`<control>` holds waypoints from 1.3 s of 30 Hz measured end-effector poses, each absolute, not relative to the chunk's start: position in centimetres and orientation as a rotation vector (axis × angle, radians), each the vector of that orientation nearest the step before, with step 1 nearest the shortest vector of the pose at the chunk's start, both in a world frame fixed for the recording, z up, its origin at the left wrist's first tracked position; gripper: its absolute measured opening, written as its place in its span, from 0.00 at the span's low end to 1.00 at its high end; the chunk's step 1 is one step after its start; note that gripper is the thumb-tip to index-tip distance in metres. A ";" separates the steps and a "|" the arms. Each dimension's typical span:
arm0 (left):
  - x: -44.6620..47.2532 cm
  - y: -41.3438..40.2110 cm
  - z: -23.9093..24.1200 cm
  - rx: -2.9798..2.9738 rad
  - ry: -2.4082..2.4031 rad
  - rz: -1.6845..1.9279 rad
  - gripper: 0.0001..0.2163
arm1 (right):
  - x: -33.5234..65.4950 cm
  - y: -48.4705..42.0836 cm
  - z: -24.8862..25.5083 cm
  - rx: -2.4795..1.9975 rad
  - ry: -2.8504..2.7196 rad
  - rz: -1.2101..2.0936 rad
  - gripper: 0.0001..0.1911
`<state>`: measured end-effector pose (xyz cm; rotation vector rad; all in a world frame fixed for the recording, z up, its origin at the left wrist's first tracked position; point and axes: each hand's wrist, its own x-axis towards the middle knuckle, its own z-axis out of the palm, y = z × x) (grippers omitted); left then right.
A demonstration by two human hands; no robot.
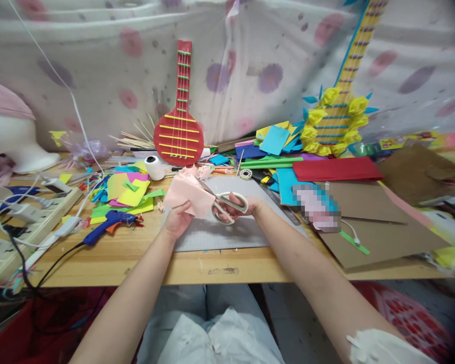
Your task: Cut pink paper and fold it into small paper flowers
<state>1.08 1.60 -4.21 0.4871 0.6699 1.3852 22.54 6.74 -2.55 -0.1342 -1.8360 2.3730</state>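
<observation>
My left hand pinches the lower edge of a folded pink paper piece and holds it up above a grey cutting mat. My right hand has its fingers through the white handles of a pair of scissors. The blades point up and left, into the right edge of the pink paper. Pink scraps lie just behind the paper.
A blue glue gun lies left of the mat, with coloured paper sheets behind it and a power strip at far left. A red paper guitar leans against the back cloth. Brown cardboard and red paper lie to the right.
</observation>
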 end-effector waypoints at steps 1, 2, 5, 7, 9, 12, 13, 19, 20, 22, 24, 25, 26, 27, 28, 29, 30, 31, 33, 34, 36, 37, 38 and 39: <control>1.0 1.6 -4.3 0.477 0.672 1.389 0.19 | 22.6 6.8 -2.6 -0.145 -1.829 2.385 0.38; 1.0 1.5 -4.4 0.473 0.678 1.383 0.18 | 22.7 6.8 -2.6 -0.146 -1.833 2.404 0.39; 0.9 1.4 -4.5 0.492 0.689 1.362 0.17 | 22.8 6.8 -2.7 -0.122 -1.864 2.430 0.41; 1.0 1.3 -4.5 0.503 0.686 1.378 0.17 | 22.8 6.9 -2.7 -0.123 -1.875 2.408 0.40; 1.1 1.2 -4.4 0.512 0.685 1.390 0.17 | 22.7 7.0 -2.6 -0.121 -1.892 2.392 0.39; 1.2 1.1 -4.3 0.558 0.694 1.337 0.15 | 22.5 7.2 -2.5 -0.116 -1.974 2.402 0.39; 1.2 1.0 -4.3 0.564 0.696 1.331 0.15 | 22.5 7.2 -2.6 -0.118 -1.992 2.397 0.39; 1.1 0.7 -4.3 0.525 0.684 1.377 0.15 | 22.2 6.8 -2.4 -0.120 -1.929 2.350 0.40; 1.1 0.7 -4.3 0.526 0.689 1.365 0.14 | 22.1 6.6 -2.3 -0.110 -1.919 2.353 0.40; 1.1 0.7 -4.3 0.523 0.697 1.361 0.13 | 21.9 6.2 -2.2 -0.114 -1.898 2.344 0.39; 1.1 0.6 -4.2 0.517 0.704 1.375 0.14 | 21.8 5.7 -2.0 -0.155 -1.884 2.323 0.37; 1.0 0.6 -4.3 0.515 0.707 1.377 0.14 | 21.8 5.5 -2.0 -0.184 -1.882 2.314 0.37; 1.0 0.6 -4.3 0.517 0.708 1.375 0.15 | 21.7 5.4 -1.9 -0.213 -1.884 2.307 0.37; 1.0 0.6 -4.3 0.520 0.710 1.370 0.14 | 21.7 5.3 -1.9 -0.237 -1.896 2.296 0.38; 1.0 0.6 -4.4 0.523 0.713 1.366 0.14 | 21.7 5.2 -1.8 -0.257 -1.914 2.283 0.39; 1.0 0.6 -4.4 0.525 0.718 1.366 0.14 | 21.6 5.1 -1.8 -0.269 -1.934 2.266 0.39; 1.0 0.6 -4.4 0.526 0.723 1.370 0.14 | 21.6 5.1 -1.8 -0.273 -1.955 2.249 0.39; 0.9 0.7 -4.4 0.527 0.729 1.377 0.14 | 21.7 5.2 -1.8 -0.268 -1.975 2.241 0.39; 0.8 0.8 -4.3 0.527 0.746 1.403 0.17 | 21.9 5.4 -1.9 -0.248 -2.001 2.246 0.37; 0.6 0.9 -4.2 0.526 0.761 1.423 0.18 | 22.2 5.5 -2.0 -0.238 -2.004 2.255 0.37; 0.0 1.2 -4.1 0.541 0.814 1.471 0.19 | 23.1 5.7 -2.2 -0.229 -1.993 2.264 0.36; -0.3 1.4 -4.1 0.562 0.861 1.511 0.19 | 23.6 5.8 -2.2 -0.231 -1.975 2.261 0.35; -0.7 1.5 -4.0 0.601 0.928 1.559 0.19 | 24.1 5.9 -2.3 -0.249 -1.953 2.254 0.35; -1.1 1.6 -4.0 0.664 1.017 1.614 0.18 | 24.6 5.9 -2.3 -0.278 -1.922 2.252 0.34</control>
